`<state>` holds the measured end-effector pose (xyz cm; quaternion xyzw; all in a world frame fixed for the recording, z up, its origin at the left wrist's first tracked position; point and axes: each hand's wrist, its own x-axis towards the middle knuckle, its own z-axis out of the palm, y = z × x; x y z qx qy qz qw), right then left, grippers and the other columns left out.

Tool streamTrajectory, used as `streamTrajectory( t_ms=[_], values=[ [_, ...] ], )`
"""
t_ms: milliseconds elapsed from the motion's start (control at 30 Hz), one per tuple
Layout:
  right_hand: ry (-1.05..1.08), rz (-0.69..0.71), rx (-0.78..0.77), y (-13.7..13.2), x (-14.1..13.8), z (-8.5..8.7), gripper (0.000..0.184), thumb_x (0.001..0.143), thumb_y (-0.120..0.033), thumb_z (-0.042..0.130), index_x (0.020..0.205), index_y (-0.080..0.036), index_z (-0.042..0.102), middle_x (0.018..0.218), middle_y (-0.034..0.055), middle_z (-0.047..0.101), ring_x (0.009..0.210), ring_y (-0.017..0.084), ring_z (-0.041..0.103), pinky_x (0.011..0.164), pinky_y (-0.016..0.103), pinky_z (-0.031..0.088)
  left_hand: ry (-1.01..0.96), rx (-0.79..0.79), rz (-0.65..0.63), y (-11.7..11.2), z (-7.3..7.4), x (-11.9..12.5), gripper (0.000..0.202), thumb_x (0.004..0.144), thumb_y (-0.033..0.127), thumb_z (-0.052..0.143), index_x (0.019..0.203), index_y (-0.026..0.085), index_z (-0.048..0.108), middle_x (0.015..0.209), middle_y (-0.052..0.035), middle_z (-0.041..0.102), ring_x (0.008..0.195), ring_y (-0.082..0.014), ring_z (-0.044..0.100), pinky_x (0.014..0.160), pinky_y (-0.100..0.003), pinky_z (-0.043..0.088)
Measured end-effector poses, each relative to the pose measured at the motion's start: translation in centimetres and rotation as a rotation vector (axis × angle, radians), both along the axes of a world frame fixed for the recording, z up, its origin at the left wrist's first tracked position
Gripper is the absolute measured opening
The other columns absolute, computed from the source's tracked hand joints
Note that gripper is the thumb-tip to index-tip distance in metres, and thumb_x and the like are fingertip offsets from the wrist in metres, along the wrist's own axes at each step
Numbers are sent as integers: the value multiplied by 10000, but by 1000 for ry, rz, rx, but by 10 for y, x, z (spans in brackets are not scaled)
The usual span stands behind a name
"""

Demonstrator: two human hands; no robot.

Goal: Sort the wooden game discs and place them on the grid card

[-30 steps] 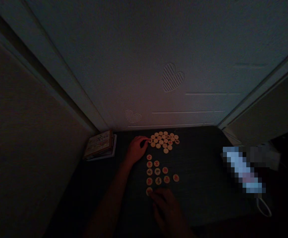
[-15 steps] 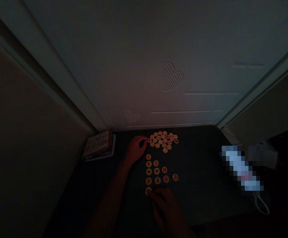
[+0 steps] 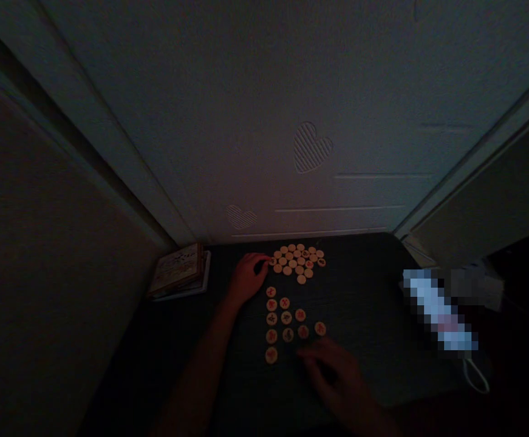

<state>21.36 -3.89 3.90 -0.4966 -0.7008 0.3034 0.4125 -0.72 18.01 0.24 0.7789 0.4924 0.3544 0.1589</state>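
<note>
Item: stacked flat boxes or books [image 3: 175,270], table's left end.
Item: my left hand [image 3: 247,276], fingers curled with a small gap, tips at the leftmost disc [image 3: 272,261] of the cluster; whether they grip it, I cannot tell. A careless push there could jostle its neighbours.
Item: marked discs in rows [image 3: 271,318], below the cluster (one, two, three, four, then a lone one).
Item: disc cluster [image 3: 292,264], mostly blank faces.
Item: my right hand [image 3: 339,370], loosely part-open, nothing visible held, just below the fourth row. A low sweep could knock its end disc [image 3: 320,328] askew.
Item: blurred object [image 3: 441,312], far right.
</note>
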Motion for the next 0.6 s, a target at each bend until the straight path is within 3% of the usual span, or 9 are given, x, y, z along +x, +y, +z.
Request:
streamTrajectory(
  t_ms=[167,300,433,600],
  values=[
    [-143,-115,54,58,55,5,227,971,-272,543,1114,-260,718,996,58,747,908,204,709,805,333,579,-3,-11,-11,1,1,-1,178,930,244,555,1022,250,707,1089,-45,735,1060,-234,656,977,-429,523],
    [-243,-179,123,113,83,-4,233,958,-281,538,1121,-258,704,1027,63,727,939,217,693,826,358,573,1,-11,-6,3,-1,-1,180,931,255,554,1024,249,707,1076,-50,737,1042,-240,659,960,-438,529],
    [-306,-210,201,152,90,-21,272,931,-259,555,1176,-244,673,1147,91,685,1061,236,652,929,409,553,3,1,-8,3,-3,-2,183,938,267,549,1037,248,702,1085,-50,734,1046,-237,657,966,-436,528],
    [-337,-197,206,165,87,-34,357,900,-230,572,1253,-231,629,1272,106,645,1195,256,592,1042,461,490,3,-23,-12,3,-2,-3,186,942,283,550,1049,264,701,1100,-44,729,1062,-237,653,974,-440,528]
  ],
)
